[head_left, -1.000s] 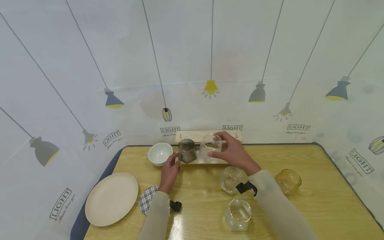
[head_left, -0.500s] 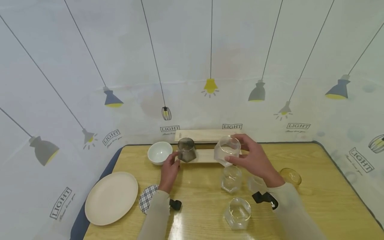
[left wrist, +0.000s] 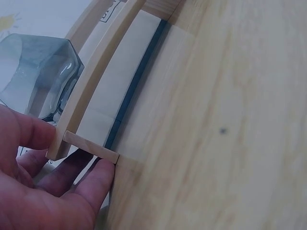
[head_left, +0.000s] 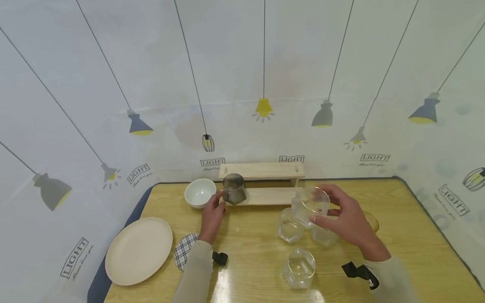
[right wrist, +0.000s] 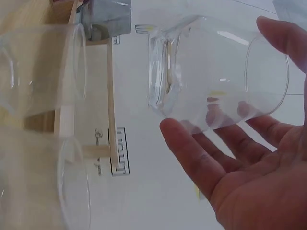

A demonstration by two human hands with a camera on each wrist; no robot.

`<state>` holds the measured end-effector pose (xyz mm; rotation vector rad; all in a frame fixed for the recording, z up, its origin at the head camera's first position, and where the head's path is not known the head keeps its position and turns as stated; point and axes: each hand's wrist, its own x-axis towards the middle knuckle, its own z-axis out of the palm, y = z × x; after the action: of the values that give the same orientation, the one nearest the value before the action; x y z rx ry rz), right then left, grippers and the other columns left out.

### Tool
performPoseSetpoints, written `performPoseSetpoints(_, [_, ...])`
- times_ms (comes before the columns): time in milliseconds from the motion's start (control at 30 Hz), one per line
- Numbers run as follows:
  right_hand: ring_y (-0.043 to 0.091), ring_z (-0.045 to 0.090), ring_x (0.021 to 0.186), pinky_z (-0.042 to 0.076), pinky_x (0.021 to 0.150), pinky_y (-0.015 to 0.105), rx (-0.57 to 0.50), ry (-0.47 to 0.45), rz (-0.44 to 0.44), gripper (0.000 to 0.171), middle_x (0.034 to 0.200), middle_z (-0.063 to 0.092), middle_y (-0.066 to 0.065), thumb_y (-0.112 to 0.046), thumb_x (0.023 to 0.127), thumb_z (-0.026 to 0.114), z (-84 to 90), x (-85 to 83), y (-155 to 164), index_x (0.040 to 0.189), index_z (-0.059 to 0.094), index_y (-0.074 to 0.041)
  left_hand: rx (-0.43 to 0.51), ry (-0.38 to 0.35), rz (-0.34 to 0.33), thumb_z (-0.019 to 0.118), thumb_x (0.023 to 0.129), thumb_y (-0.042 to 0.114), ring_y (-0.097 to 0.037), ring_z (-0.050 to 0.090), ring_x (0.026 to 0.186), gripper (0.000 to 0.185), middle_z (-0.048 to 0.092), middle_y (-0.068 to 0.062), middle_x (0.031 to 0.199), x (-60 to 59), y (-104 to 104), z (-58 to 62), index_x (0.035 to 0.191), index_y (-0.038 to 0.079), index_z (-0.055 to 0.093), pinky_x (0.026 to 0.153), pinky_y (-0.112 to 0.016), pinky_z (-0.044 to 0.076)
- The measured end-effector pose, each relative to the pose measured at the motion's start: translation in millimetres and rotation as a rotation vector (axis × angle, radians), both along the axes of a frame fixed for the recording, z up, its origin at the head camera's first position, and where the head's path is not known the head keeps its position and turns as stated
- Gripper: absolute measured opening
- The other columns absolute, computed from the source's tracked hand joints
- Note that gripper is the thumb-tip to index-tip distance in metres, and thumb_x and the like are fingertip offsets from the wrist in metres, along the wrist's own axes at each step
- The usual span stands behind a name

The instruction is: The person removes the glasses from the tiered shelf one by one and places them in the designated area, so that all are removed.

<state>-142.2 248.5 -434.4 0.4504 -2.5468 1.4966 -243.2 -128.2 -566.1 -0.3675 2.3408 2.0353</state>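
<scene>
My right hand point(head_left: 320, 204) grips a clear glass point(head_left: 303, 206) tilted in the air over the table's right middle. In the right wrist view, thumb and fingers of that hand point(right wrist: 218, 76) wrap the clear glass point(right wrist: 192, 52). A grey glass point(head_left: 233, 189) stands at the left end of a wooden shelf's lower board point(head_left: 267, 196). My left hand point(head_left: 219, 200) rests its fingertips at that end, by the glass's base. Close up, the left hand point(left wrist: 76, 153) has its fingers point(left wrist: 96, 179) fairly straight under the shelf point(left wrist: 98, 91), next to the grey glass point(left wrist: 38, 72).
Two clear glasses point(head_left: 289, 229) point(head_left: 323, 236) stand below the held one, a third point(head_left: 299, 267) nearer me. An amber glass point(head_left: 373, 221) peeks from behind my right hand. A white bowl point(head_left: 199, 192), a cream plate point(head_left: 139, 250) and a checked coaster point(head_left: 185, 251) lie at left.
My right hand has lifted the clear glass off the shelf and carried it right and toward me, over the other clear glasses. The left hand has stayed by the grey glass.
</scene>
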Motion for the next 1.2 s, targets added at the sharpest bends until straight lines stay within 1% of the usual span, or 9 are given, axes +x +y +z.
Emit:
performPoseSetpoints(133, [-0.009,0.061,0.118,0.061,0.083,0.02,0.003,0.059,0.025,0.072,0.13,0.067,-0.003,-0.005,0.082,0.089,-4.5,13.9,14.9,0.146,0.057,-0.014,-0.005,0.005,-0.009,0.056,0.106,0.017,-0.026,0.052,0.146,0.043,0.045,-0.005,0.168,0.1,0.4,0.0,0.148,0.019,0.06,0.095,-0.036,0.057])
performPoseSetpoints(233, [-0.003,0.066,0.113,0.062,0.082,0.022,-0.03,0.089,0.057,0.073,0.127,0.068,-0.006,0.004,0.079,0.088,-9.2,25.4,25.9,0.144,0.057,-0.01,-0.007,0.009,-0.012,0.056,0.106,0.018,-0.025,0.051,0.146,0.042,0.045,-0.003,0.168,0.2,0.7,0.4,0.148,0.02,0.06,0.096,-0.037,0.056])
performPoseSetpoints(467, [0.002,0.067,0.113,0.063,0.079,0.024,-0.024,0.093,0.086,0.074,0.127,0.069,0.001,0.009,0.077,0.087,-26.2,49.5,47.0,0.143,0.056,-0.005,-0.012,0.017,-0.012,0.056,0.105,0.017,-0.026,0.058,0.133,0.042,0.046,-0.005,0.167,0.3,-1.3,1.0,0.147,0.018,0.061,0.091,-0.034,0.055])
performPoseSetpoints(567, [0.002,0.067,0.113,0.064,0.078,0.025,-0.001,0.077,0.086,0.073,0.126,0.07,0.004,0.008,0.077,0.087,-33.3,58.6,53.2,0.141,0.057,-0.005,-0.004,0.006,-0.006,0.056,0.105,0.017,-0.025,0.057,0.135,0.043,0.046,-0.004,0.167,1.0,-2.3,1.6,0.148,0.019,0.061,0.091,-0.033,0.055])
performPoseSetpoints(700, [0.002,0.068,0.113,0.064,0.078,0.027,0.025,0.05,0.085,0.071,0.126,0.071,0.004,0.006,0.076,0.089,-44.1,70.6,59.2,0.139,0.058,-0.005,0.003,0.003,-0.007,0.056,0.105,0.017,-0.026,0.055,0.139,0.043,0.044,-0.004,0.168,0.9,-2.7,0.9,0.149,0.019,0.06,0.091,-0.033,0.055])
performPoseSetpoints(867, [-0.001,0.067,0.109,0.064,0.076,0.027,0.083,-0.009,0.047,0.07,0.126,0.07,-0.004,-0.003,0.077,0.092,-63.5,82.2,65.3,0.138,0.059,-0.009,0.002,0.016,-0.014,0.055,0.106,0.017,-0.027,0.052,0.144,0.043,0.043,-0.005,0.169,1.0,-3.1,-1.5,0.149,0.019,0.06,0.092,-0.033,0.056])
performPoseSetpoints(933, [0.0,0.067,0.106,0.063,0.075,0.026,0.101,-0.037,0.038,0.069,0.126,0.069,-0.004,-0.007,0.078,0.093,-71.5,84.9,67.1,0.137,0.059,-0.011,-0.002,0.012,-0.012,0.056,0.106,0.018,-0.026,0.052,0.144,0.043,0.043,-0.004,0.169,1.4,-3.6,-1.6,0.149,0.02,0.06,0.092,-0.033,0.056])
performPoseSetpoints(1033, [0.001,0.067,0.106,0.063,0.076,0.027,0.107,-0.095,0.046,0.066,0.129,0.067,0.0,-0.01,0.081,0.091,-81.8,87.0,69.4,0.139,0.058,-0.013,0.003,0.012,-0.006,0.055,0.106,0.017,-0.026,0.053,0.143,0.043,0.043,-0.004,0.169,2.2,-4.2,-1.1,0.149,0.019,0.06,0.091,-0.034,0.056])
performPoseSetpoints(1200, [-0.001,0.063,0.112,0.062,0.078,0.027,0.088,-0.213,0.06,0.065,0.133,0.064,-0.002,-0.015,0.085,0.089,-95.9,90.9,72.0,0.141,0.056,-0.012,0.027,0.025,-0.018,0.055,0.107,0.016,-0.026,0.053,0.143,0.043,0.041,-0.005,0.17,2.3,-2.9,-0.8,0.15,0.018,0.059,0.094,-0.037,0.055])
